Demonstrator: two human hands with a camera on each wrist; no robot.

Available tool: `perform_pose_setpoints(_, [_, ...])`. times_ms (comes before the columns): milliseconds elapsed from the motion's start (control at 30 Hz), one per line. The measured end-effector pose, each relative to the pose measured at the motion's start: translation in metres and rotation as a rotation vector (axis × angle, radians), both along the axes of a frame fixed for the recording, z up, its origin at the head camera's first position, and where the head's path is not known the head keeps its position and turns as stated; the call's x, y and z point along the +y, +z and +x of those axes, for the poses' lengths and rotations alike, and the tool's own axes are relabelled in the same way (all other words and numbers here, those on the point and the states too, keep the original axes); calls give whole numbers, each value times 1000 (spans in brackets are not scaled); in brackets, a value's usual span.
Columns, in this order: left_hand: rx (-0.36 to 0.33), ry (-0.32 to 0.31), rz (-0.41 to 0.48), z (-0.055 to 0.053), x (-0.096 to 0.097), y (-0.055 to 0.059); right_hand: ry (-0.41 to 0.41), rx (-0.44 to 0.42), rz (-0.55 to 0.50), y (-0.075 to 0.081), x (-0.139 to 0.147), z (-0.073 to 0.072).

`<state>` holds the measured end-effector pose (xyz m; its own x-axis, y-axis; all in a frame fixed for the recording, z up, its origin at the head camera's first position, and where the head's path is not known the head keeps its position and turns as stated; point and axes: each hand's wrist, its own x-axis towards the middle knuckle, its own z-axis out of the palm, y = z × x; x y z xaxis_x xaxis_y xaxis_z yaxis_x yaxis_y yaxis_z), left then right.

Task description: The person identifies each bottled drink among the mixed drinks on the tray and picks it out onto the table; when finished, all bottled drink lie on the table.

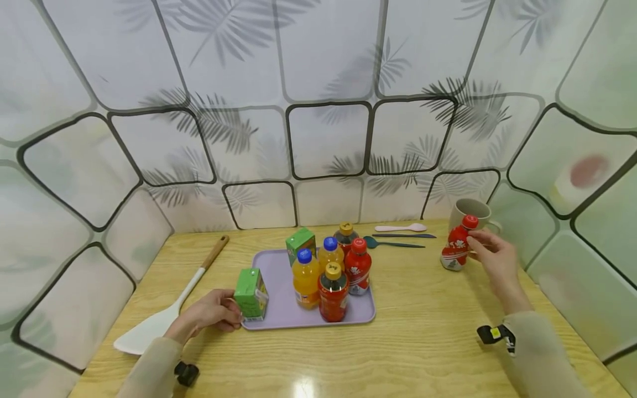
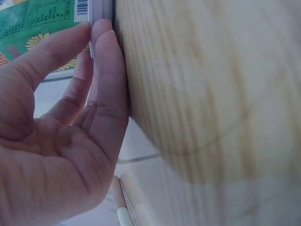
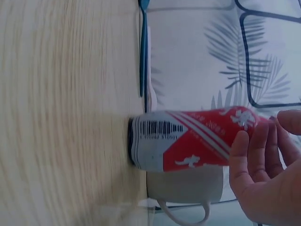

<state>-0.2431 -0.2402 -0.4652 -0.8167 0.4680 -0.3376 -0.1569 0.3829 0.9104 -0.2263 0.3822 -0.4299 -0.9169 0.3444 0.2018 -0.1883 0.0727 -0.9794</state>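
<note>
At the front left corner of a lilac tray, my left hand pinches the rim, its thumb beside a green drink carton. The left wrist view shows the carton right above the thumb. My right hand grips a red-and-white bottle by its upper part, in front of a grey mug. That bottle leans slightly; whether its base touches the table, I cannot tell. On the tray stand another carton, orange drink bottles, gold-capped bottles and a similar red bottle.
A white spatula with a wooden handle lies left of the tray. Behind and right of it are a pink spoon, a dark blue knife and a teal spoon. Patterned walls enclose the wooden table at the back and sides.
</note>
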Motion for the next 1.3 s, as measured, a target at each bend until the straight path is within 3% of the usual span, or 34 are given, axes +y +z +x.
perform_pose_setpoints(167, [3,0,-1,-1,2,1,127,-42,86,-2,-11,-1])
perform_pose_setpoints(433, [0,-3,-1,-2,2,0,335,-48,78,-6,-40,-7])
perform_pose_setpoints(700, [-1,-7,-6,0,3,1,532,-173,112,-9,-67,-8])
perform_pose_setpoints(933, [-9,-7,-2,0,2,2,608,-202,173,-14,-86,-10])
perform_pose_setpoints(1300, [-24,-2,-4,1,2,4,724,-213,164,-19,-121,-12])
